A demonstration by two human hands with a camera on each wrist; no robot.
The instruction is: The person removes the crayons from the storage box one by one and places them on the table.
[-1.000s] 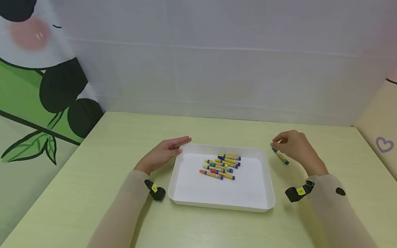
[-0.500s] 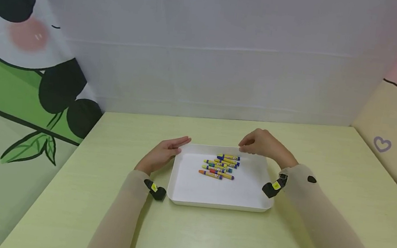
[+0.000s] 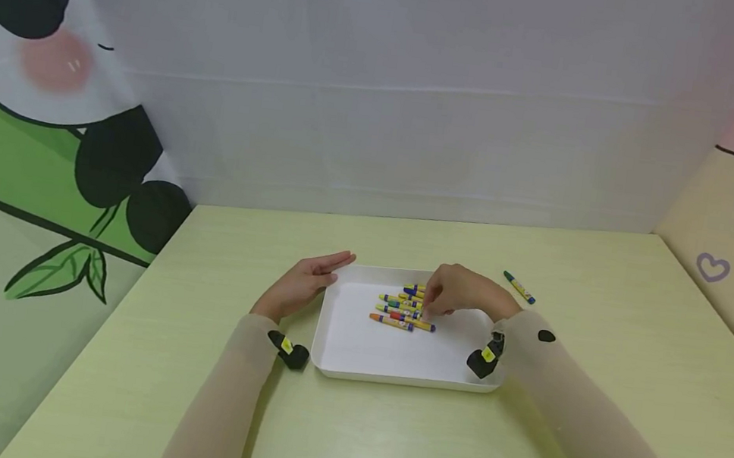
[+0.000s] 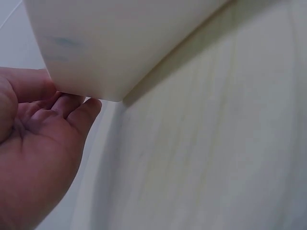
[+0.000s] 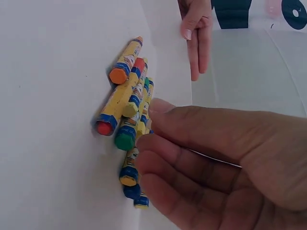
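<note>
A white tray (image 3: 405, 364) holds a loose pile of crayons (image 3: 398, 311), yellow-wrapped with different coloured tips. My left hand (image 3: 298, 284) rests at the tray's far left corner, thumb at the rim and fingers extended; the left wrist view shows its fingertips against the tray edge (image 4: 96, 91). My right hand (image 3: 462, 290) reaches low into the tray over the right side of the pile, covering some crayon ends. In the right wrist view, its thumb and bent fingers stand slightly apart beside the green crayon (image 5: 125, 140) and a yellow crayon (image 5: 129, 110).
One dark green-tipped crayon (image 3: 519, 287) lies on the pale wooden table (image 3: 375, 444), beyond the tray's right side. A plain light wall (image 3: 419, 144) stands behind the table. Printed panels flank it on the left and right.
My right hand has moved left from beside the lone crayon on the table, over the tray's far rim, and down to the pile. The left hand has stayed at the tray corner.
</note>
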